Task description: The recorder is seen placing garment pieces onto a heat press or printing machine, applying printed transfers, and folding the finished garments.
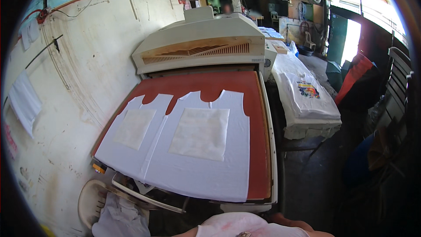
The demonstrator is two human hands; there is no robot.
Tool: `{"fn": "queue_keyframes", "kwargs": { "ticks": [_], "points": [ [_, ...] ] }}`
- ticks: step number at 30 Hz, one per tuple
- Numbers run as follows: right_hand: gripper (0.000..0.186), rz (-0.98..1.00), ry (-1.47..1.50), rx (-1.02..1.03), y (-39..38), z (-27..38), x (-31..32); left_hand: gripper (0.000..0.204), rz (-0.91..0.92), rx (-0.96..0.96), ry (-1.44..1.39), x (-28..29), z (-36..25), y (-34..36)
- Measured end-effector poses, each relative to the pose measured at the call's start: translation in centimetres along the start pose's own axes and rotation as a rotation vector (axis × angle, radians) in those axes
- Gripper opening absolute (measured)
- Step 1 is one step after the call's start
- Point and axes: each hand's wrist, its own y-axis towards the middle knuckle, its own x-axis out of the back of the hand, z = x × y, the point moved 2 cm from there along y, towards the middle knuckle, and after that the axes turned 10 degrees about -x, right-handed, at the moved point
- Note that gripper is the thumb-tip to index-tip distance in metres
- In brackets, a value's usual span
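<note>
Two white sleeveless shirt panels (201, 171) lie side by side, flat on the red-brown bed (257, 149) of a large heat press. A pale square sheet (199, 134) rests on the right panel, and a second pale sheet (135, 128) on the left one. Both sheets look blank on top. At the lower edge, part of my right arm (298, 224) shows beside my white shirt, with a sliver of my left arm (186, 233) opposite. Neither of my hands can be made out, and nothing seen touches the panels.
The press's cream hood (197, 44) stands behind the bed. A stained white wall (66, 105) runs along the left. White cloth lies over a plastic chair (90, 199) at lower left. On the right, a long table (291, 131) bears stacked white shirts (309, 98), the top one printed in colour.
</note>
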Motion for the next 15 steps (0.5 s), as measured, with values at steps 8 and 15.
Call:
{"fn": "queue_keyframes", "kwargs": {
  "ticks": [8, 15],
  "points": [
    [0.027, 0.260, 0.236, -0.392, -4.3, 0.6, 2.9, 0.044, 0.059, 0.103, -0.009, 10.0, 4.2, -0.5],
    [0.013, -0.001, 0.511, -0.361, -3.7, 1.3, 1.5, 0.043, -0.011, 0.183, -0.117, 8.4, 3.8, 0.4]
  ]
}}
